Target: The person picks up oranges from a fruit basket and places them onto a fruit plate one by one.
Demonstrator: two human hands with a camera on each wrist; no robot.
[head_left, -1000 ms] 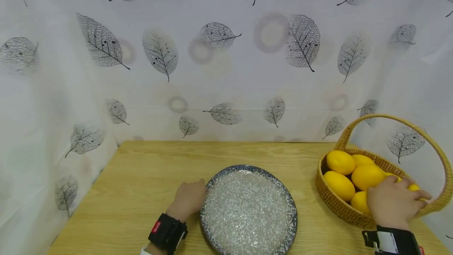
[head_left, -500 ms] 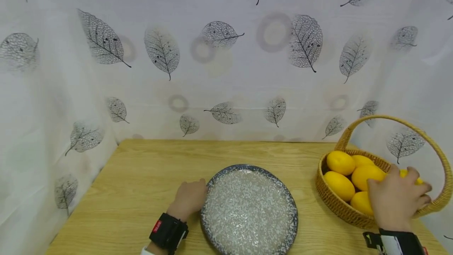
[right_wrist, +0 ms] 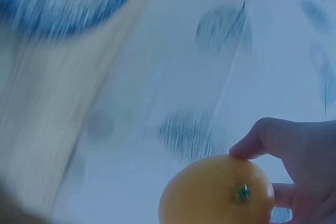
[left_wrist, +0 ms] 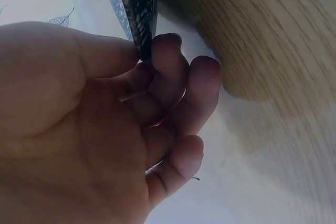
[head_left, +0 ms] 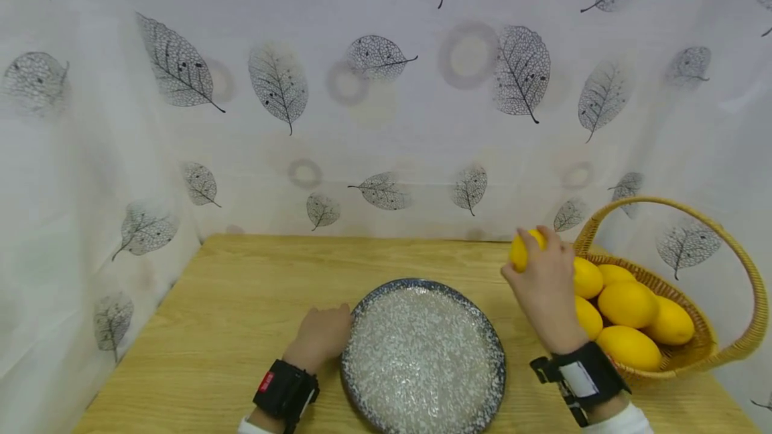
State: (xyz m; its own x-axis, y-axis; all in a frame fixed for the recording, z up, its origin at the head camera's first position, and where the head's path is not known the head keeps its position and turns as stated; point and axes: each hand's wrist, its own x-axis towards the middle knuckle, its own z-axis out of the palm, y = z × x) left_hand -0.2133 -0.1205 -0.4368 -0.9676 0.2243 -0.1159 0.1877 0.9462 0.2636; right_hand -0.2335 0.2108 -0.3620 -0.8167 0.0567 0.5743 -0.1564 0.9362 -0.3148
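Observation:
My left hand pinches the left rim of a round, speckled grey plate with a dark edge. In the left wrist view, thumb and curled fingers meet at the plate's rim. Between the plate and the basket, my right hand holds a yellow lemon in the air. The right wrist view shows that lemon with its small green stem end, gripped by the thumb and a finger; the other fingers are mostly out of sight there.
A wicker basket with a tall arched handle stands at the right and holds several more lemons. The wooden table ends at a white curtain printed with leaves, at the back and sides.
My right hand has come up out of the basket with a lemon and moved left toward the plate. More lemons in the basket are now visible. The left hand and plate stay put.

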